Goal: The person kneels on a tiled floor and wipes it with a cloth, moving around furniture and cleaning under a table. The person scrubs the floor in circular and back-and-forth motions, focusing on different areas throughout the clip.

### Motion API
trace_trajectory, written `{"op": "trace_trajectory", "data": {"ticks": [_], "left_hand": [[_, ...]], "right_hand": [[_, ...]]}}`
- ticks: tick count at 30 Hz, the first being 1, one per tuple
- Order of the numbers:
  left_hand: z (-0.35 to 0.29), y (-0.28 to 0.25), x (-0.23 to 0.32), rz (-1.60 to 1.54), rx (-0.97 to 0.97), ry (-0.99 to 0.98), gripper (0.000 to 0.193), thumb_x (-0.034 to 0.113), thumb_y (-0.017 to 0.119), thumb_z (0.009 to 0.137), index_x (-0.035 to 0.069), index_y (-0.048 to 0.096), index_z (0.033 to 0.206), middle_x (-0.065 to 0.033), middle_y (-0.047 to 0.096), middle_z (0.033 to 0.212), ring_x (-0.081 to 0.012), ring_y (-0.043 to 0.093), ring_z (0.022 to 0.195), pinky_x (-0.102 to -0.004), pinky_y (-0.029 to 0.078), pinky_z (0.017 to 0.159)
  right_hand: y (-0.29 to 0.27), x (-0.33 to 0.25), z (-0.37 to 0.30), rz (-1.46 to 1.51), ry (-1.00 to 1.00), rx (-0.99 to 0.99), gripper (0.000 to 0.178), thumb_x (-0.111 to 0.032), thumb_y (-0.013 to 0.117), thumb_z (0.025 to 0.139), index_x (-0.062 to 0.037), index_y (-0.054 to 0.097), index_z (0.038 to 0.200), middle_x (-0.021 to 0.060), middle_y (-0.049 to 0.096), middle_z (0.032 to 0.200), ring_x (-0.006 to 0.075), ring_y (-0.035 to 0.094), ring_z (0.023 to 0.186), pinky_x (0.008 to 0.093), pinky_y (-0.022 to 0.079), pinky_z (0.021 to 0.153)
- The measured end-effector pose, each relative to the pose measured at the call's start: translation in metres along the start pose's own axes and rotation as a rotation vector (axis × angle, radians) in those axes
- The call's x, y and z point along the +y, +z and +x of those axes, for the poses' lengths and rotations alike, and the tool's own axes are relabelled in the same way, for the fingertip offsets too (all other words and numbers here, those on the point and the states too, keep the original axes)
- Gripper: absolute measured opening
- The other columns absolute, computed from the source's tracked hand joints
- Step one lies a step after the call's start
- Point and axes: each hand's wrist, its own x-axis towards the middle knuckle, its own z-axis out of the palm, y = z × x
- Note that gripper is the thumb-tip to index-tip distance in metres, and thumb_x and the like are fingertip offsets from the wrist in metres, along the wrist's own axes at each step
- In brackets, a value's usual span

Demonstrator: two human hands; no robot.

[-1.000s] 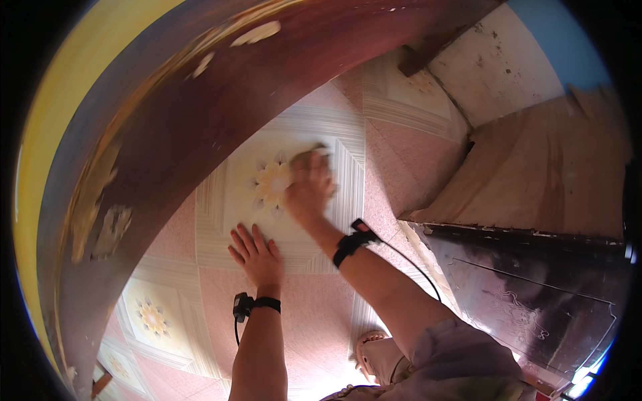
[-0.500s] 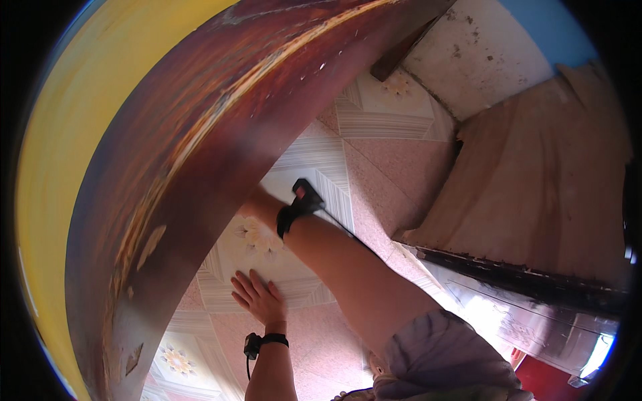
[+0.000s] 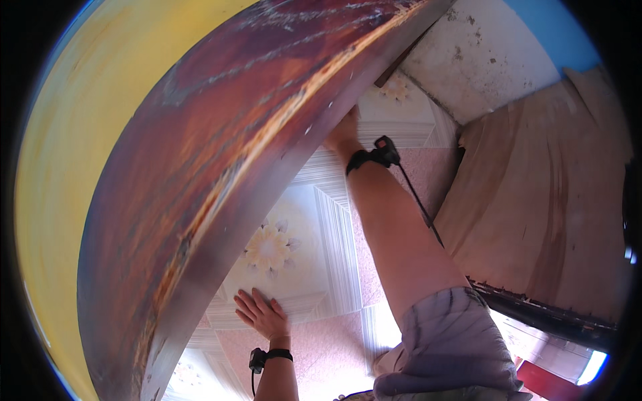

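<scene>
My left hand [image 3: 262,314] lies flat, fingers spread, on a pale floor tile with a flower pattern [image 3: 271,248]. It holds nothing. My right hand [image 3: 341,134] is stretched far forward over the tiled floor [image 3: 401,174], and its fingers are hidden under the edge of a large dark red-brown wooden piece [image 3: 221,154]. Whether that hand holds anything cannot be seen. Each wrist wears a black band; a thin black cable runs back from the right one along my forearm.
A worn brown board [image 3: 535,200] leans at the right, with a dark rail [image 3: 548,314] below it. A scuffed white wall [image 3: 468,53] stands at the far end. A yellow surface [image 3: 60,167] fills the left side.
My right arm has reached further forward and its hand, first pressed on a tan cloth on the tile, has slid under the wooden edge. My head has dropped closer to the brown piece.
</scene>
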Motion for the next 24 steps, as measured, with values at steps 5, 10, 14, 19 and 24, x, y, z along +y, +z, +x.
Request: {"op": "trace_trajectory", "data": {"ticks": [5,10,14,19,24], "left_hand": [[-0.007,0.002,-0.002,0.051,-0.001,0.025,0.062,0.047,0.032,0.108,0.006,0.037,0.154,-0.0236,0.025,0.167,-0.0446,0.018,0.156,-0.0617,0.013,0.124],[-0.007,0.001,0.001,0.064,0.007,0.031,0.062,0.047,0.030,0.109,0.006,0.034,0.155,-0.0235,0.024,0.168,-0.0445,0.018,0.156,-0.0618,0.013,0.124],[0.002,0.004,0.002,0.053,0.017,0.042,0.061,0.047,0.028,0.109,0.006,0.034,0.154,-0.0242,0.024,0.168,-0.0459,0.018,0.156,-0.0630,0.012,0.123],[0.001,0.011,-0.008,0.060,0.025,0.035,0.061,0.047,0.027,0.109,0.006,0.034,0.153,-0.0244,0.023,0.168,-0.0462,0.018,0.156,-0.0638,0.012,0.123],[0.011,-0.002,0.014,0.039,0.119,0.091,0.061,0.049,0.029,0.109,0.008,0.034,0.154,-0.0246,0.023,0.168,-0.0459,0.018,0.156,-0.0647,0.012,0.123]], "right_hand": [[-0.038,0.066,0.006,-0.497,0.267,-0.133,0.063,-0.049,0.048,0.099,-0.0148,0.045,0.152,0.0137,0.040,0.161,0.0324,0.033,0.150,0.0698,0.020,0.117],[-0.041,0.073,0.018,-0.391,0.331,-0.165,0.065,-0.049,0.050,0.097,-0.0168,0.043,0.152,0.0127,0.039,0.161,0.0345,0.029,0.152,0.0673,0.020,0.118],[-0.056,0.063,0.019,-0.286,0.267,-0.316,0.069,-0.051,0.055,0.093,-0.0182,0.040,0.153,0.0167,0.035,0.162,0.0360,0.025,0.153,0.0651,0.020,0.117],[-0.059,0.062,0.023,-0.305,0.255,-0.304,0.075,-0.050,0.059,0.090,-0.0173,0.037,0.154,0.0194,0.032,0.162,0.0390,0.026,0.151,0.0633,0.023,0.115],[-0.040,0.084,0.026,-0.394,0.155,-0.151,0.071,-0.047,0.058,0.091,-0.0158,0.039,0.152,0.0188,0.035,0.159,0.0398,0.029,0.148,0.0650,0.025,0.112]]}}
